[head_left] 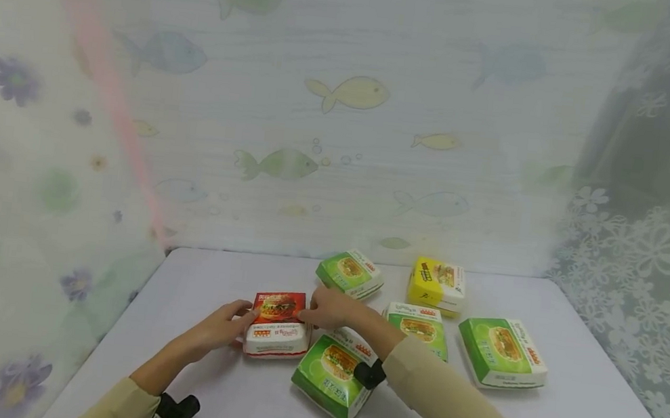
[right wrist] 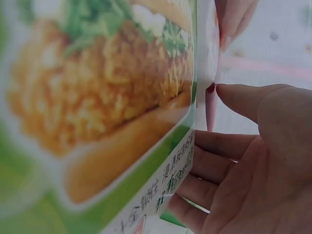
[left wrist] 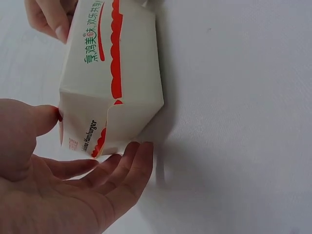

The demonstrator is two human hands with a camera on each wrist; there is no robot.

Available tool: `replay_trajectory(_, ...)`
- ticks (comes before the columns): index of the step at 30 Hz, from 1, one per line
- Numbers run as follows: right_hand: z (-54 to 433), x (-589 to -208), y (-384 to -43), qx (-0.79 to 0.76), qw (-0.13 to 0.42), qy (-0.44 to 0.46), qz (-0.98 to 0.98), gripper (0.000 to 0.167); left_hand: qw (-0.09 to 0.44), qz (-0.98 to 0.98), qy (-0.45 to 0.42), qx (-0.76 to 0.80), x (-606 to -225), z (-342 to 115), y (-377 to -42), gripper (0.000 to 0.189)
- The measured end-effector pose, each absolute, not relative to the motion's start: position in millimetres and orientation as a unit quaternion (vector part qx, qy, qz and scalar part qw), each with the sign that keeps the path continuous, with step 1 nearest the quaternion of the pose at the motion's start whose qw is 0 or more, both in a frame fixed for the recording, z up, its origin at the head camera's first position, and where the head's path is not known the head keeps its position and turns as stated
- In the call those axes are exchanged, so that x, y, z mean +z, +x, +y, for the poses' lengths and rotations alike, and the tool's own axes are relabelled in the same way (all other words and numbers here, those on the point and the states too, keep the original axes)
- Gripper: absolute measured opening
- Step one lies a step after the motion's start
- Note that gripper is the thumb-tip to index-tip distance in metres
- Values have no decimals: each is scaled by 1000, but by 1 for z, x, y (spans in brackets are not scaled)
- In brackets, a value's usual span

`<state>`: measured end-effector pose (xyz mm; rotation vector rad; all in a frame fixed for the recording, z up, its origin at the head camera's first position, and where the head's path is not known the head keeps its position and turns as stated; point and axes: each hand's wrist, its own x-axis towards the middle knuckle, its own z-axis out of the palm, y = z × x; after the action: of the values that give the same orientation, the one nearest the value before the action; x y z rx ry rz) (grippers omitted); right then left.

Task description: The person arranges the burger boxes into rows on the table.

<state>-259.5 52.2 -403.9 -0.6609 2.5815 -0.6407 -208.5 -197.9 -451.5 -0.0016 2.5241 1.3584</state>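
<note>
A red-and-white hamburger box [head_left: 276,344] sits on the table with both hands on it. My left hand [head_left: 218,327] grips its left side. In the left wrist view, the thumb of that hand [left wrist: 58,195] lies on the upper edge and its fingers curl at the lower corner of the box [left wrist: 131,63]. From the other side my right hand [head_left: 327,309] holds the box, thumb near the top right edge. The right wrist view has this hand's fingers [right wrist: 212,165] partly hidden behind a green hamburger box [right wrist: 97,117], which fills the left of that view.
On the white table [head_left: 253,408], a green box [head_left: 332,376] lies under my right forearm. More green boxes stand behind [head_left: 351,273] and to the right [head_left: 504,353], another [head_left: 419,327] beside my right sleeve. A yellow-and-white box [head_left: 437,284] is at the back right. Patterned curtains surround the table.
</note>
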Motion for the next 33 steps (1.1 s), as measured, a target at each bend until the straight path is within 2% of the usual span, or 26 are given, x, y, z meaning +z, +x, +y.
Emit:
replay_trajectory(15,53,-399,-259,-229,195,-224,927,36,141,883,-15,448,-451,-200,-203,83)
replay_trajectory(26,50,-402,-255,-298,236,-196,904,30,155,869,0,470,-451,-200,-207,72)
replay_trajectory(33,49,-403,-255,-308,238,-191,901,32,171,842,3,512,-452,-200,-211,66)
